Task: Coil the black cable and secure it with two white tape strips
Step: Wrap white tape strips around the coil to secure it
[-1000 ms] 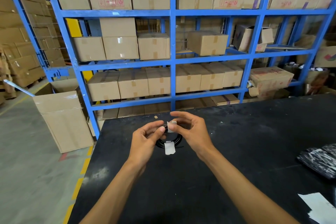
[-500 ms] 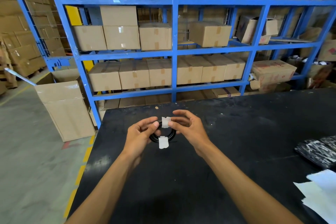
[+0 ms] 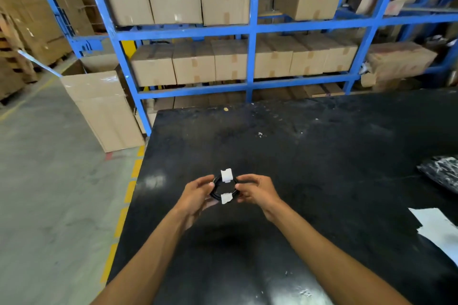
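Observation:
A small coil of black cable [image 3: 215, 190] is held just above the black table [image 3: 322, 156], between both hands. One white tape strip [image 3: 226, 175] wraps the coil's far side and a second white tape strip [image 3: 226, 198] wraps its near side. My left hand [image 3: 198, 194] grips the coil's left edge with thumb and fingers. My right hand [image 3: 257, 192] grips the right edge the same way. Parts of the coil are hidden behind my fingertips.
White paper sheets [image 3: 438, 230] lie at the table's right edge, with a black plastic bag [image 3: 441, 173] farther back. Blue shelving [image 3: 250, 57] full of cardboard boxes stands behind the table. An open cardboard box [image 3: 104, 104] sits on the floor at left.
The camera has tilted downward, so my hands and the coil sit lower in view. My right fingers left the far tape strip and now hold the coil's right side.

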`<control>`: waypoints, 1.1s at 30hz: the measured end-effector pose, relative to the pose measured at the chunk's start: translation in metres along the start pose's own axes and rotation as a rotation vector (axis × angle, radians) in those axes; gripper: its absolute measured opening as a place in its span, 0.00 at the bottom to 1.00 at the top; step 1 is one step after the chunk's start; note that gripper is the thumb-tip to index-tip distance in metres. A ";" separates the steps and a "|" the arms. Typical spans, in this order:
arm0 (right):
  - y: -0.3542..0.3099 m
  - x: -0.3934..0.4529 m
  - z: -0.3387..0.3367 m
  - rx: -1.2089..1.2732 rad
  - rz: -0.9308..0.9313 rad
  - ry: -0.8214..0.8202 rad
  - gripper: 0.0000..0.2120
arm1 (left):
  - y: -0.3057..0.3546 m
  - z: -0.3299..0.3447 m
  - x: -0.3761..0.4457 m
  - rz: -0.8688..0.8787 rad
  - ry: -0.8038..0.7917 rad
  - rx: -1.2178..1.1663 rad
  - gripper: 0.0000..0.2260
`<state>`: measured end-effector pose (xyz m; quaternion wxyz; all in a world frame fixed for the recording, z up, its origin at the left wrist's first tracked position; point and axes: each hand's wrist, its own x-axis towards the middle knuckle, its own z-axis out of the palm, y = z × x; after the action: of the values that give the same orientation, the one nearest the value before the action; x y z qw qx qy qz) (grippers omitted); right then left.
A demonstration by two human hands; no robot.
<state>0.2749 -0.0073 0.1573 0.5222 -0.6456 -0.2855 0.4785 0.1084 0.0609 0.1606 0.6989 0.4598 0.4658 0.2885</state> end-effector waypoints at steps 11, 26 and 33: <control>0.118 -0.001 0.042 -0.093 0.264 0.078 0.10 | -0.103 -0.045 -0.006 -0.263 0.098 0.109 0.13; 0.196 0.005 0.059 -0.268 0.373 0.051 0.24 | -0.163 -0.054 -0.004 -0.383 0.053 0.194 0.27; 0.188 0.001 0.055 -0.265 0.370 0.012 0.23 | -0.160 -0.056 -0.004 -0.360 0.051 0.304 0.33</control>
<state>0.2006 -0.0390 -0.0213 0.3377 -0.7527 -0.2197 0.5206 0.0510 0.0126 0.0078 0.6496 0.4617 0.5961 0.0972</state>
